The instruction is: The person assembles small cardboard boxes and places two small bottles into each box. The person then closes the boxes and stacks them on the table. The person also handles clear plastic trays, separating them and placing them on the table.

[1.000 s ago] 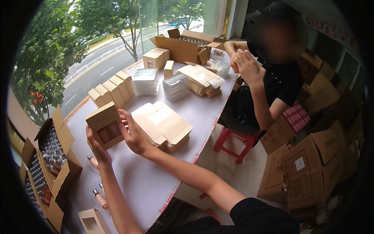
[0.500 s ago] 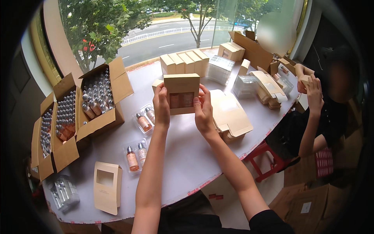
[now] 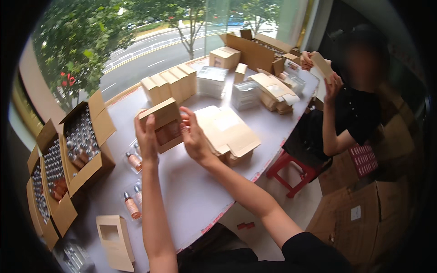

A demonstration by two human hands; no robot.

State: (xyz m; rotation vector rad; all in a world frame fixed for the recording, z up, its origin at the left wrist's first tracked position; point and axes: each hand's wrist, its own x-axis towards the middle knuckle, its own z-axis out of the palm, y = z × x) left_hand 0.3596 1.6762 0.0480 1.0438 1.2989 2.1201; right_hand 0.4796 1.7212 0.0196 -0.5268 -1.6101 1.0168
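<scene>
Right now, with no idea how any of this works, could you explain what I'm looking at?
There's no robot here. You see a person's own bare hands, through a wide fisheye camera worn on the head, which bends straight edges. The left hand and right hand hold a tan windowed box between them, with something pinkish showing through its window.

On the pale table lie stacked flat cartons, a row of upright boxes and small bottles in clear trays. At left, open cardboard cartons hold silver-capped bottles. At right, another person holds up a small box.
</scene>
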